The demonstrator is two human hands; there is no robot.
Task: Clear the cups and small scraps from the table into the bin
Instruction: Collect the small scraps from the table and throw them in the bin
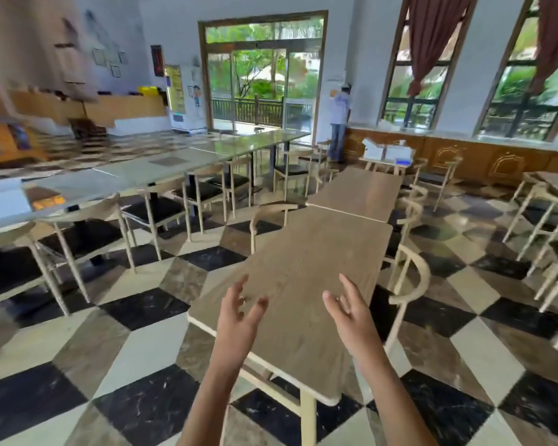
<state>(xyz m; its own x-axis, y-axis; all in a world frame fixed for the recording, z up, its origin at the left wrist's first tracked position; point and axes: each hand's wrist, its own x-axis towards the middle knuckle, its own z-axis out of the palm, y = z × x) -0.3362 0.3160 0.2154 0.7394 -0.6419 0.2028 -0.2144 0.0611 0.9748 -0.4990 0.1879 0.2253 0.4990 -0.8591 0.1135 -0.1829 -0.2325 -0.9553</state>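
A long brown wooden table runs away from me in the middle of the view, and I see no cups, scraps or bin on it or near it. My left hand hovers over the table's near left corner with fingers spread, holding nothing. My right hand hovers over the near right part of the same top, fingers apart and likewise without anything in it. Both palms face inward toward each other.
Pale wooden chairs stand along both sides of the table. A second wooden table adjoins its far end. A row of glass-topped tables with chairs lies left. A person stands by the far doorway. The floor is checkered tile.
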